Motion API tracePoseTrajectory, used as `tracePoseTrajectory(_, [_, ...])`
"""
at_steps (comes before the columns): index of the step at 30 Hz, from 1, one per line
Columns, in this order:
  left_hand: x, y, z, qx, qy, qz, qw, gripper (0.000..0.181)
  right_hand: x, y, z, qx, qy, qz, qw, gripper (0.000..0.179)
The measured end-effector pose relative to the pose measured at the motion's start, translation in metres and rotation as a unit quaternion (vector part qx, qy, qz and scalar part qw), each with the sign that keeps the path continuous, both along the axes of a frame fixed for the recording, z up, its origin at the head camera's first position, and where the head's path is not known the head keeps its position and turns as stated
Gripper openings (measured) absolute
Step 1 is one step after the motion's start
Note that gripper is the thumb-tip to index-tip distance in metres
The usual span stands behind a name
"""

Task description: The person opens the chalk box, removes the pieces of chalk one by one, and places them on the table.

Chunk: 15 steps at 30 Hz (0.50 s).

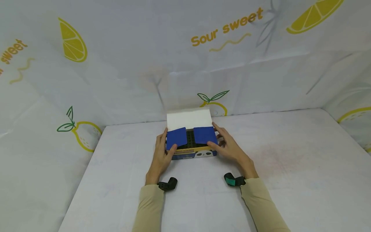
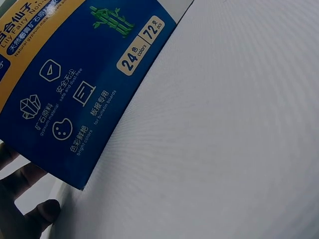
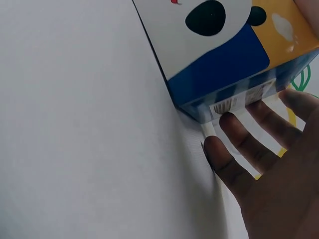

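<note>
A blue and yellow box [image 1: 194, 153] of chalk with a panda on its front sits on the table, its white lid [image 1: 189, 119] raised at the back. Two blue flaps [image 1: 176, 137] lie over the opening, and a dark insert [image 1: 190, 138] with rows of small holes shows between them. My left hand [image 1: 161, 154] grips the box's left end, thumb at the front edge. At the other end my right hand [image 1: 229, 146] holds it, thumb at the right flap's front corner and forefinger at the back. In the right wrist view, fingertips [image 3: 232, 124] reach the barcoded end.
The table [image 1: 290, 161] has a white cover. Behind it hangs a white cloth [image 1: 130, 64] printed with lemons and lettering, close behind the raised lid. A dark wrist device [image 1: 168, 184] sits on each wrist.
</note>
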<state>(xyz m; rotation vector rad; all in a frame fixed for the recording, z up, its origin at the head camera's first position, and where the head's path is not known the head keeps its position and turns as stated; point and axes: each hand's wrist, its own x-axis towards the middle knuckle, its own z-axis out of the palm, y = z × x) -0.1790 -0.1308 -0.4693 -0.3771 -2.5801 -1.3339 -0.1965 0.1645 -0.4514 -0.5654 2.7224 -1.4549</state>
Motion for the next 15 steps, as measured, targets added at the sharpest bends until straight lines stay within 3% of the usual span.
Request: tracePoseTrajectory(15, [-0.0005, -0.0012, -0.0008, 0.003, -0.018, 0.002, 0.9998, 0.092, 0.0012, 0.0029, 0.0032, -0.007, -0.028, 0.006, 0.9996, 0.086])
